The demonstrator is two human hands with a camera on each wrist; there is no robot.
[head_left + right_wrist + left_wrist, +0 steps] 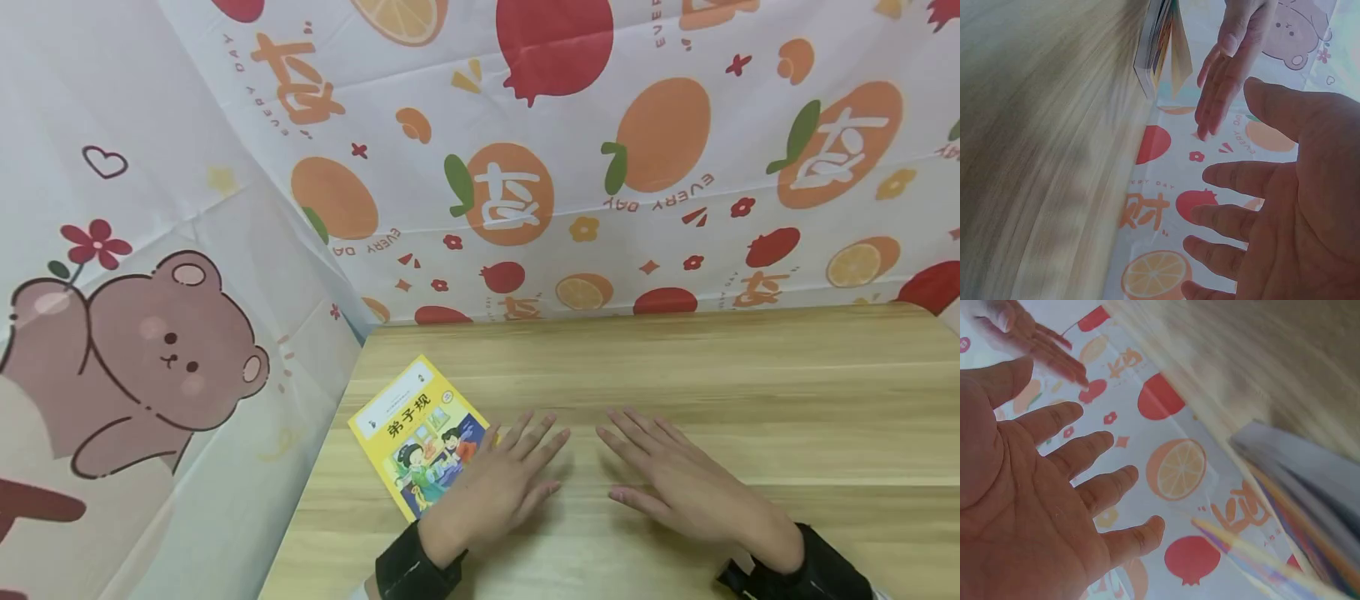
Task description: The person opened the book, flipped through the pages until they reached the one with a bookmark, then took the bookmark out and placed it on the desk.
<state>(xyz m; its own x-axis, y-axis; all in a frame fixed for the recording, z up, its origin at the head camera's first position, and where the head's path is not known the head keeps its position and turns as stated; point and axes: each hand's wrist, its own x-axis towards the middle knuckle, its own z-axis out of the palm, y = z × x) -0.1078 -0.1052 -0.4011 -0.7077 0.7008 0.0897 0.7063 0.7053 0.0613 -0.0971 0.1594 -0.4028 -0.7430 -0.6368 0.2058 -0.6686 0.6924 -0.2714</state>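
Note:
A yellow picture book [420, 433] lies at a slant on the left of the wooden table, its cover showing cartoon figures and large characters. My left hand [498, 487] is spread over the table, overlapping the book's right lower edge in the head view. Its palm [1029, 506] holds nothing in the left wrist view. To the right, my right hand [671, 479] has its fingers straight and apart, with bare tabletop beneath it. In the right wrist view the book [1157, 47] stands out edge-on, its cover slightly lifted from the pages.
The wooden table [750, 392] reaches back to a white cloth [570, 150] printed with fruit. On the left hangs another cloth with a brown bear [172, 350]. Each wrist wears a black band [420, 567].

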